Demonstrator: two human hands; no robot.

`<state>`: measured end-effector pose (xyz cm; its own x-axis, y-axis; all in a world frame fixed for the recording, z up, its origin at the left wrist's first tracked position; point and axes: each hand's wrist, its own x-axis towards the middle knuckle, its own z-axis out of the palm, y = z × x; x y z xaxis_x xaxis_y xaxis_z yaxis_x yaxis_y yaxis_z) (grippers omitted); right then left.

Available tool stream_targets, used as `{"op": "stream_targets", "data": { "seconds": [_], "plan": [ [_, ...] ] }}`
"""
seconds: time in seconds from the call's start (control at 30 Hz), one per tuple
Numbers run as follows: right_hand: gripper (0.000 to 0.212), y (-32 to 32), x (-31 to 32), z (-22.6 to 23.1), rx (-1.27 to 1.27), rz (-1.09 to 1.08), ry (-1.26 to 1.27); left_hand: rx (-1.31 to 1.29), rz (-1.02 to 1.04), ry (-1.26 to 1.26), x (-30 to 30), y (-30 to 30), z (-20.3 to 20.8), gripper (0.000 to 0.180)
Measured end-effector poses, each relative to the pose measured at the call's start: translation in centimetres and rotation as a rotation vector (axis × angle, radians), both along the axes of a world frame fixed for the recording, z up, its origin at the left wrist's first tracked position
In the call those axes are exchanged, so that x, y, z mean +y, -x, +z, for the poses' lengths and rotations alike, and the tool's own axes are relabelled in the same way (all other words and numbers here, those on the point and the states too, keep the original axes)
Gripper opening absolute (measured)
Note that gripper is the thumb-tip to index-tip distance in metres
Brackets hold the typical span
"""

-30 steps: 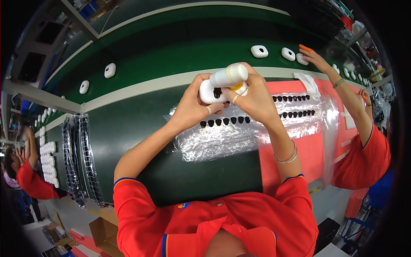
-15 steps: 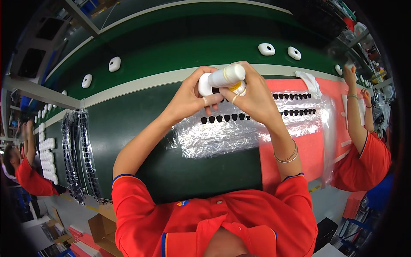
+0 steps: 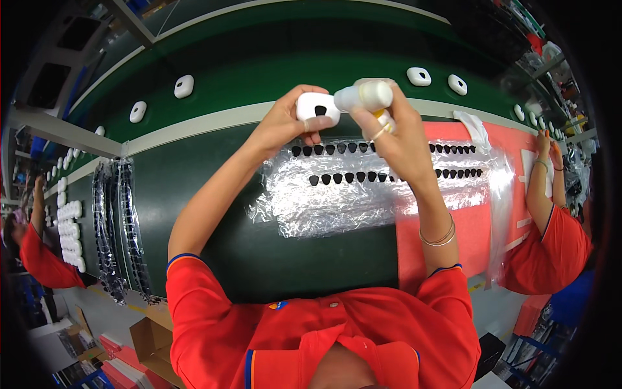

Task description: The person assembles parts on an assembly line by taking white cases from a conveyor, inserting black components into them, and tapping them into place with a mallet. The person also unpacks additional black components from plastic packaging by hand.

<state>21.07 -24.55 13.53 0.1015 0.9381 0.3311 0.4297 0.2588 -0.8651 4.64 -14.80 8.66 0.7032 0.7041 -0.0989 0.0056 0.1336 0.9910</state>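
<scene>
A white rounded plastic casing [image 3: 310, 102] with a black patch in its face sits in my left hand [image 3: 282, 127], gripped between thumb and fingers. My right hand [image 3: 400, 133] is closed around a whitish cylindrical bottle [image 3: 366, 96], which is tilted sideways. A yellow and white part [image 3: 385, 122] shows below the bottle, partly hidden by my fingers. The bottle's left end is beside the casing's right edge; I cannot tell whether they touch. Below my hands lies clear film [image 3: 317, 211] bearing two rows of small black pieces [image 3: 350, 177].
Similar white casings [image 3: 419, 76] ride on the green conveyor [image 3: 291, 52] beyond the metal rail [image 3: 227, 125]. Strips of black pieces [image 3: 116, 227] and stacked white casings [image 3: 70, 233] lie left. A pink mat [image 3: 447, 240] is under the film's right side. Co-workers in red sit on both sides.
My right hand has moved right with the bottle, away from over the casing, uncovering its black patch. The casings on the conveyor have shifted right. The right co-worker's hands have lowered.
</scene>
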Motion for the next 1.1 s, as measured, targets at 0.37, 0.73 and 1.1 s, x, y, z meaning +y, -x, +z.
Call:
{"op": "stream_targets", "data": {
  "seconds": [0.37,0.73,1.1],
  "plan": [
    [0.031,1.6,1.0,-3.5,-0.386,0.117,0.337,0.778,0.518,-0.976,9.9,3.5,-7.5,0.075],
    [0.026,2.8,1.4,-7.0,-0.513,0.314,0.382,0.792,-0.129,-0.908,-1.2,7.0,-4.1,0.109],
    [0.026,0.7,0.4,-1.7,-0.228,0.166,0.329,1.126,1.047,-0.776,15.3,12.4,-7.1,0.078]
  ]
}}
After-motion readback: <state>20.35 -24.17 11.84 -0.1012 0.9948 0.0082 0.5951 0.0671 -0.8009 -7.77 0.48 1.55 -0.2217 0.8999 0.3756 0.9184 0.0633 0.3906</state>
